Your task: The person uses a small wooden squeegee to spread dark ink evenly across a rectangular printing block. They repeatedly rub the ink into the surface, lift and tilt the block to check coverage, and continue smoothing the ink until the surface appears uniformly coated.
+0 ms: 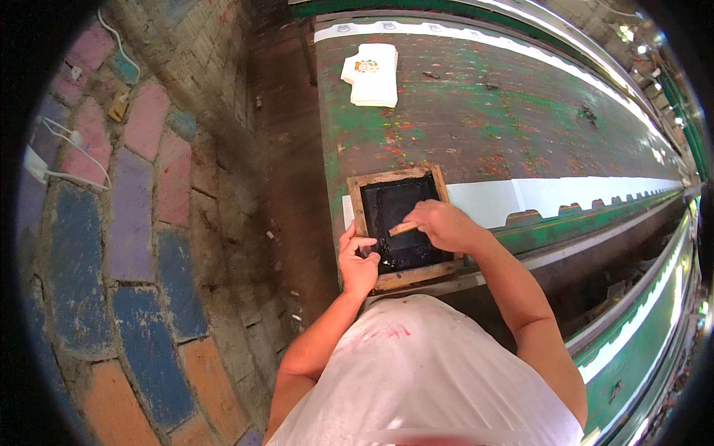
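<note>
A wood-framed printing screen [415, 277] lies on the near end of a long green table, over white fabric pieces [484, 202]. Its mesh [410, 203] looks black, with wet dark ink [410, 256] towards the near side. My left hand [357, 267] holds the left rail of the frame, thumb and index finger bent over its inner edge. Inside the frame, my right hand [446, 226] grips a small wooden squeegee [403, 228] above the mesh. The squeegee's lower edge is hard to make out, so contact with the ink cannot be judged.
A stack of white cut fabric pieces [375, 83] with a colourful print sits farther up the paint-spotted table [446, 122]. Along the far edge runs a printed white strip [413, 29]. Another long table [630, 368] stands at right. A painted stone wall [131, 217] borders the left aisle.
</note>
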Demonstrator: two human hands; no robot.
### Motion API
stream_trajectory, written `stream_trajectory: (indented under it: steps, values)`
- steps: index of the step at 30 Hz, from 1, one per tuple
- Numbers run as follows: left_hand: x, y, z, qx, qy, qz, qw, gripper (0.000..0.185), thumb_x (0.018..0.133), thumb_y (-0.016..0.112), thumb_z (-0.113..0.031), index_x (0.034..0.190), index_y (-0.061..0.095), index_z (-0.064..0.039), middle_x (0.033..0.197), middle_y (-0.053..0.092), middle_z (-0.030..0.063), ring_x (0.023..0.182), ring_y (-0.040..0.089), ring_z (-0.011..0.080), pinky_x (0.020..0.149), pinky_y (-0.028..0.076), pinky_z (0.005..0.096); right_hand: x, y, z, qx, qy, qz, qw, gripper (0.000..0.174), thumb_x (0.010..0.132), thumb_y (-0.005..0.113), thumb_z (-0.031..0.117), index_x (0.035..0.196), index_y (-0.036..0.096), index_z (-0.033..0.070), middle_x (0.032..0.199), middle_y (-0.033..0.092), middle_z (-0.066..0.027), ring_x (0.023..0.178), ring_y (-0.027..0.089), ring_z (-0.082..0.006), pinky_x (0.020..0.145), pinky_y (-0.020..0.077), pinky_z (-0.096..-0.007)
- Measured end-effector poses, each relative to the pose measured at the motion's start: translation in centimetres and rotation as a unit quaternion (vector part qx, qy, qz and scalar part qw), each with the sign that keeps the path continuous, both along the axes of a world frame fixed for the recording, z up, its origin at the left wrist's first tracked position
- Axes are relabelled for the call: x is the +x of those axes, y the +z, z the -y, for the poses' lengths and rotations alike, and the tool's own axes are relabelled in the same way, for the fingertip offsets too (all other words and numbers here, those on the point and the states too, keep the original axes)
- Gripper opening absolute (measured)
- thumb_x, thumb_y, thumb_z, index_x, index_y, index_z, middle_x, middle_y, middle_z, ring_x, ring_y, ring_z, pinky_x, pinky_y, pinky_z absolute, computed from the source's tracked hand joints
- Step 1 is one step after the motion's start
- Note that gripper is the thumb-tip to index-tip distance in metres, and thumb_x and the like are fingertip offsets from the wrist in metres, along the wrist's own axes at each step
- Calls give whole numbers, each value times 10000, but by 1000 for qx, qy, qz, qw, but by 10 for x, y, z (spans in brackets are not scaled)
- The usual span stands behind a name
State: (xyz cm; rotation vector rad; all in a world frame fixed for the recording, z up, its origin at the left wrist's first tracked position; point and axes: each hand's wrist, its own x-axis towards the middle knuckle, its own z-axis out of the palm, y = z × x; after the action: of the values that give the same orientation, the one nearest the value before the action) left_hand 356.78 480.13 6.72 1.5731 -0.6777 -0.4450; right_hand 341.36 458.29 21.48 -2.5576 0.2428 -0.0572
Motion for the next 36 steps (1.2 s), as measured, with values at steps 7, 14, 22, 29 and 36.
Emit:
stream_trajectory:
  steps: [7,14,22,29,36]
  values:
    - [-1,5,-3,35,3,-28,999,372,795,717,184,1049,816,-69,1789,521,223,1637,524,344,1314,409,420,37,-41,42,-78,-34,121,989,462,854,734,-78,1285,814,72,1252,786,-152,1273,718,-400,1145,565,-518]
    - [-4,10,-3,56,14,-18,998,346,815,696,175,1037,817,-61,1761,546,208,1602,551,331,1295,414,409,34,-45,53,-85,-9,104,991,471,861,751,-39,1311,818,86,1222,805,-151,1252,739,-389,1137,572,-513]
    - [-5,15,-2,55,5,13,998,341,836,702,163,1059,823,-65,1743,552,210,1584,556,341,1277,431,408,-14,-37,1,-112,31,70,991,483,840,798,19,1313,828,110,1211,788,-102,1147,737,-339,1012,574,-487]
    - [-6,20,0,68,14,40,997,409,842,734,130,1187,834,-64,1708,578,229,1583,564,373,1316,411,452,-56,-30,-58,-98,14,58,993,472,884,770,26,1348,827,90,1262,792,-127,1169,730,-332,1049,569,-487]
    - [-4,21,4,99,26,107,989,511,820,742,105,1289,840,-72,1655,620,260,1561,570,418,1324,417,491,-81,-31,-76,-32,-5,42,999,441,902,878,140,1337,826,83,1411,747,-121,1307,680,-340,1098,568,-496]
